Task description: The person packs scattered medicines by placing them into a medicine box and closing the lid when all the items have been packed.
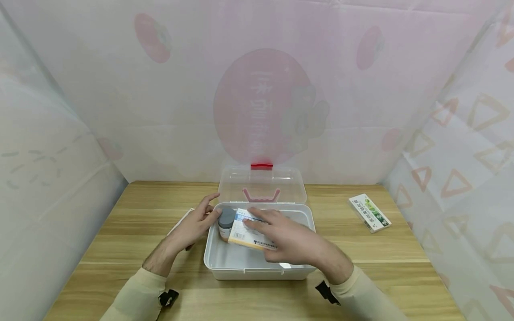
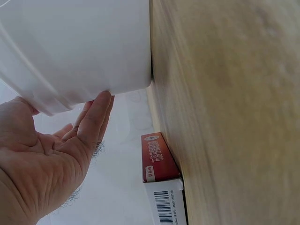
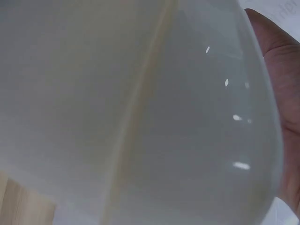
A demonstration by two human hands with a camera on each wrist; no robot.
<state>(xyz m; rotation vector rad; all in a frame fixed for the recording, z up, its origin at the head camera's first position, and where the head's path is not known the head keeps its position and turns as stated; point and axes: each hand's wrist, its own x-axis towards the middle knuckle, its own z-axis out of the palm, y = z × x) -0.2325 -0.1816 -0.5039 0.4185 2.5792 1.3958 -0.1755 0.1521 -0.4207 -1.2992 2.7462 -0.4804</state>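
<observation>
- White storage box (image 1: 225, 263), lid (image 1: 263, 183) swung open and standing up at its far side w/ pink handle and red latch; box sits mid-table (image 1: 120, 249), nearest thing to the person.
- Right hand (image 1: 287, 238) is over the box interior, fingers fairly straight, laid on top of a yellow-white medicine carton (image 1: 245, 232); thumb side hidden, so can't tell if it's actually gripped or just pressed. Carton is inside the box's outline, tilted, not yet lying flat on the bottom.
- Left hand (image 1: 192, 225) rests on box's left rim, fingers relaxed and open, holding nothing; fingertip touches the box's wall in the left wrist view.
- Grey-capped bottle (image 1: 226, 223) stands inside, at the box's far-left corner, just beside the carton.
- Progress, my guess: about half packed. 1 bottle in, 1 carton going in.
- Still outside: red-and-white carton (image 2: 157, 161) just left of box; green-white carton (image 1: 369, 213) well apart to box's right.
- Count: 1 box, 1 bottle, 3 cartons, 2 hands.
</observation>
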